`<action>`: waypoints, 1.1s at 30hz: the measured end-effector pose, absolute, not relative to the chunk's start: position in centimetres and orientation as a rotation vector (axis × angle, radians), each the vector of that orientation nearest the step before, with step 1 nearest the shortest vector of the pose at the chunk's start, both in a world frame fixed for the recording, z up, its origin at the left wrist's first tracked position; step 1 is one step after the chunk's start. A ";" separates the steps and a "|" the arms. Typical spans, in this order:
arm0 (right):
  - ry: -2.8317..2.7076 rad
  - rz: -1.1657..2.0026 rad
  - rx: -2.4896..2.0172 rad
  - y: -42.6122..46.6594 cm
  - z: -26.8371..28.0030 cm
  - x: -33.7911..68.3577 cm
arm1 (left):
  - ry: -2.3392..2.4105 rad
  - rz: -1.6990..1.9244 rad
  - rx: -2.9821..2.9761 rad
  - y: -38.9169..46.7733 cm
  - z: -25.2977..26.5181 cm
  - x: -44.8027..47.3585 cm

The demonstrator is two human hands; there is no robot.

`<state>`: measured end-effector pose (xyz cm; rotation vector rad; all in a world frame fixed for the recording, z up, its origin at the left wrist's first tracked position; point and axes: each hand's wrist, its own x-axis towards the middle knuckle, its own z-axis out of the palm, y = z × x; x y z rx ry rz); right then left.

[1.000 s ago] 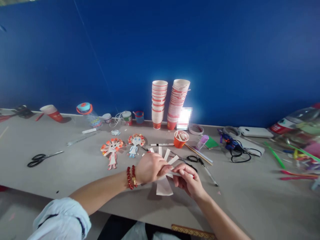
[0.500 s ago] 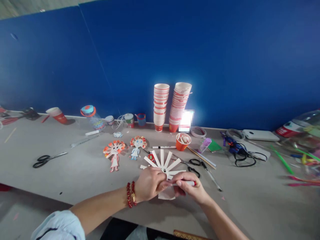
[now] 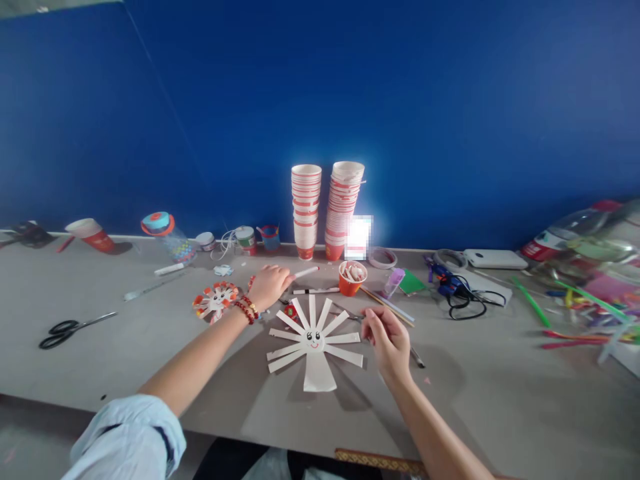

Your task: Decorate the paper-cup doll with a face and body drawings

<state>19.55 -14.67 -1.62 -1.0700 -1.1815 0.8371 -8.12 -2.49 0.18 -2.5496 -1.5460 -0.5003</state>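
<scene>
My left hand (image 3: 270, 288) reaches across the table, its fingers closed on a white marker (image 3: 305, 273) with a red end. The wrist partly covers the paper doll with orange-tipped hair (image 3: 216, 303); another doll behind my hand is mostly hidden. In front of me lies a cut paper cup figure (image 3: 320, 373) with white strips fanned out, drawn eyes and a red smile. My right hand (image 3: 389, 339) is right of the strips, fingers curled together. It covers the handles of a pair of scissors (image 3: 350, 315); whether it holds anything is hidden.
Two tall stacks of paper cups (image 3: 306, 213) stand against the blue wall. An orange cup of scraps (image 3: 351, 283) and a black-and-white marker (image 3: 316, 291) lie ahead. Black scissors (image 3: 75, 327) rest at left; a corded blue tool (image 3: 450, 283) and bottles (image 3: 565, 233) are at right.
The red-ended marker has passed from my right hand to my left, which moved forward and left. My right hand drew back rightward, uncovering the figure's face. The view shifted slightly.
</scene>
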 end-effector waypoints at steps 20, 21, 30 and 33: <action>-1.311 0.885 -1.148 -13.6 -2.3 19.7 | -1.620 -0.602 -2.702 -6.0 -1.7 -4.6; -1.318 0.892 -1.150 -13.5 -2.4 19.7 | -1.651 -0.606 -2.705 -6.0 -1.8 -4.3; -1.355 0.891 -1.194 -13.3 -3.0 19.6 | -1.855 -0.544 -2.811 -4.9 -1.8 -2.7; -1.353 0.895 -1.204 -13.2 -3.2 19.6 | -1.891 -0.570 -2.876 -4.6 -1.7 -2.4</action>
